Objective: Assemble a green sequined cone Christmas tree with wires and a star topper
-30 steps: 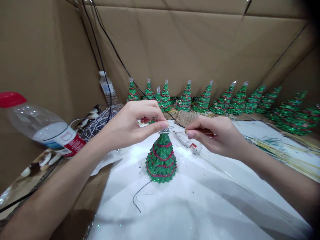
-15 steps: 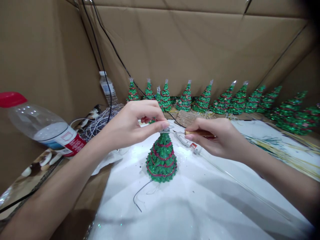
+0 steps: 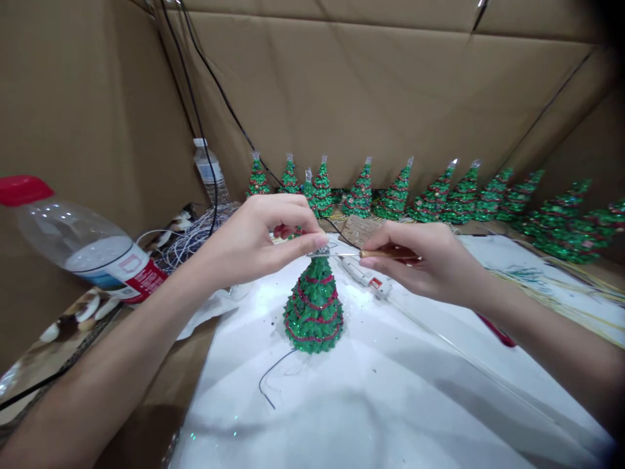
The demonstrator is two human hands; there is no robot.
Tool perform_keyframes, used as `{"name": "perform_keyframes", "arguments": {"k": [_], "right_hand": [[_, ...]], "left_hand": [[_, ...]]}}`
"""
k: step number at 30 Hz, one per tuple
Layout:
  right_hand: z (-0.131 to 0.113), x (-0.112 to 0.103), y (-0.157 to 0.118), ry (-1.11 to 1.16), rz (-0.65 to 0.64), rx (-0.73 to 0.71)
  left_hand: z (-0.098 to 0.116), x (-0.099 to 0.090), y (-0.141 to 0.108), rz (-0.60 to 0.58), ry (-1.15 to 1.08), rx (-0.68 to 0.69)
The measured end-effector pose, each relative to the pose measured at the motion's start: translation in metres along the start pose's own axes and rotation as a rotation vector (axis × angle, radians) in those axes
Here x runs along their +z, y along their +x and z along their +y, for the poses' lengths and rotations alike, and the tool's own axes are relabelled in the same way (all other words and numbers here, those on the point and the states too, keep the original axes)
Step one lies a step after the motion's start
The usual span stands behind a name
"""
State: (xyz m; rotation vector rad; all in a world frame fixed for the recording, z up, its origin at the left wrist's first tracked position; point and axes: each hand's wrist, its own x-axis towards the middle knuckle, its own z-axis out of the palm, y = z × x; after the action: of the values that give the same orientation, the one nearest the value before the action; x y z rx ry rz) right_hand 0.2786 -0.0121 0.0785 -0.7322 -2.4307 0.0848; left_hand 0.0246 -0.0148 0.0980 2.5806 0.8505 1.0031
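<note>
A small green Christmas tree (image 3: 315, 312) with red garland bands stands upright in front of me. At its tip, the thumb and fingers of my left hand (image 3: 273, 238) pinch the clear topper (image 3: 319, 250). My right hand (image 3: 424, 260) is closed round the wooden handle of a thin metal-shafted tool (image 3: 385, 253), possibly an awl. Its shaft points left, level with the treetop; its very end is hard to make out there. A dark wire (image 3: 271, 372) trails from the base of the tree across the white board.
Several finished trees (image 3: 398, 192) line the back, before a cardboard wall. A tilted red-capped bottle (image 3: 97, 251) and tangled wires (image 3: 188, 238) are at left. A white switch-like device (image 3: 366, 277) lies behind the tree; yellow wires (image 3: 551, 290) and a red-handled object (image 3: 495, 329) are at right.
Both hands keep their hold, and the tool has tipped slightly at the treetop. The red-handled object now shows below my right forearm. The view has shifted a little.
</note>
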Motion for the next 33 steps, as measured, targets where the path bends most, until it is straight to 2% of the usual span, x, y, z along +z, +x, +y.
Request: {"name": "perform_keyframes", "arguments": {"k": [5, 10, 15, 19, 24, 27, 30, 33], "right_hand": [[0.001, -0.004, 0.006, -0.135, -0.055, -0.147], [-0.003, -0.004, 0.007, -0.121, -0.118, -0.060], [-0.003, -0.002, -0.002, -0.009, -0.018, 0.032], [-0.003, -0.002, -0.005, -0.104, 0.007, -0.064], [-0.005, -0.002, -0.001, -0.274, -0.050, -0.155], [-0.006, -0.003, 0.001, -0.246, -0.068, -0.099], [-0.005, -0.002, 0.000, -0.149, -0.021, -0.023], [-0.003, 0.001, -0.004, -0.132, 0.038, -0.019]], "left_hand": [[0.001, 0.000, 0.000, 0.001, -0.019, 0.011], [0.001, -0.001, -0.001, -0.009, -0.011, -0.010], [-0.001, 0.000, 0.000, -0.002, -0.013, -0.009], [-0.001, 0.001, 0.000, -0.002, -0.023, -0.009], [0.000, 0.000, 0.000, -0.004, -0.045, -0.015], [-0.001, 0.000, 0.000, 0.011, -0.053, -0.009], [-0.001, 0.001, 0.000, 0.014, -0.042, -0.013], [-0.001, 0.001, 0.000, 0.006, -0.035, -0.014]]}}
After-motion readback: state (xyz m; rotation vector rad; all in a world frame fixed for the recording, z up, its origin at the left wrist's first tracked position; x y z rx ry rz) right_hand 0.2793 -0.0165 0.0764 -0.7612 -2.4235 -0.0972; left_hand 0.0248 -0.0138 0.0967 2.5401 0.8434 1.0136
